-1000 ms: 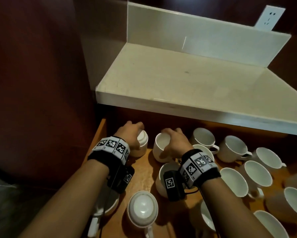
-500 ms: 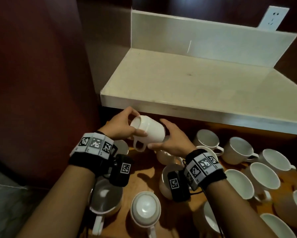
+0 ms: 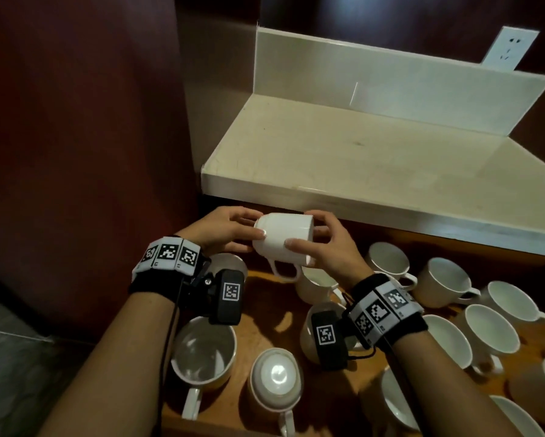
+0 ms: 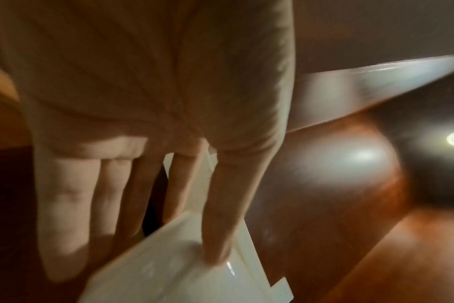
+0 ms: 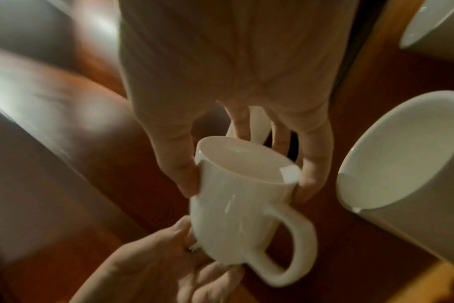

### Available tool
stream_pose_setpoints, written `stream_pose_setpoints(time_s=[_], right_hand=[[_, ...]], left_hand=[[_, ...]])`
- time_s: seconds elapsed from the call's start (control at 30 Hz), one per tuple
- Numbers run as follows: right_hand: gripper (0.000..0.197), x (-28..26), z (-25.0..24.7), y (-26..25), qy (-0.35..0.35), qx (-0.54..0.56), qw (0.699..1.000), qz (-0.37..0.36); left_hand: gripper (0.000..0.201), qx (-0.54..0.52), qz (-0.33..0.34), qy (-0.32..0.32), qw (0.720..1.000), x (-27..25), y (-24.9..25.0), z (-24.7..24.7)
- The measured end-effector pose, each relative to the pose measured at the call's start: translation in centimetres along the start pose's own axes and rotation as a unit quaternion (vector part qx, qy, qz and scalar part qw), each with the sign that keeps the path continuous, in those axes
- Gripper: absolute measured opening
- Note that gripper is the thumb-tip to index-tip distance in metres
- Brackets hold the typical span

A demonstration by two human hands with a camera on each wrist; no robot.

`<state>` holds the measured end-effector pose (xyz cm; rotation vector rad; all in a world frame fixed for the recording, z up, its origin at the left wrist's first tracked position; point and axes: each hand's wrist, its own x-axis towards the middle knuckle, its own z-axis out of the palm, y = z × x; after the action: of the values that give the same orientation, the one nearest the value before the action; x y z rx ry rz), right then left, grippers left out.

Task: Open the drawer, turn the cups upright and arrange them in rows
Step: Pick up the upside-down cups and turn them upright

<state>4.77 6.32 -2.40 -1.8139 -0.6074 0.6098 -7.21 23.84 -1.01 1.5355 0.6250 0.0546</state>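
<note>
The cup (image 3: pixel 282 239) is now lying on its side between both hands, its mouth turned to the right where half a second ago it was facing left, and it is sitting higher, close under the counter (image 3: pixel 375 171) edge. The left hand (image 3: pixel 224 230) is gripping its base end, thumb on top. The right hand (image 3: pixel 331 244) is pinching the rim end, thumb and fingers curling around it. Its handle is hanging downward over the open drawer (image 3: pixel 265 323), where other cups are standing upright and one upside-down cup (image 3: pixel 276 378) is resting near the front.
</note>
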Motion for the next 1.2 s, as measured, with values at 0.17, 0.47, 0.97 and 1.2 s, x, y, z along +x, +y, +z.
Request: stream_pose_setpoints(time_s=[0.17, 0.47, 0.97, 1.2], right_hand=[[0.073, 0.0, 3.3, -0.7, 0.05, -0.267, 0.96, -0.067], [0.078, 2.6, 8.0, -0.8, -0.106, -0.53, 0.842, -0.003], [0.084, -0.6, 5.1, -1.3, -0.13, -0.428, 0.885, -0.126], [0.101, -4.7, 3.0, -0.5, -0.152, -0.401, 0.893, -0.139]], left_hand=[[0.049, 0.095, 0.002, 0.096, 0.991, 0.9, -0.1, -0.1], [0.051, 0.277, -0.031, 0.124, 0.952, 1.6, -1.7, -0.4], [0.048, 0.405, 0.033, 0.117, 0.906, 0.4, 0.4, 1.3], [0.041, 0.388, 0.112, 0.123, 0.906, -2.1, 2.3, 2.8]])
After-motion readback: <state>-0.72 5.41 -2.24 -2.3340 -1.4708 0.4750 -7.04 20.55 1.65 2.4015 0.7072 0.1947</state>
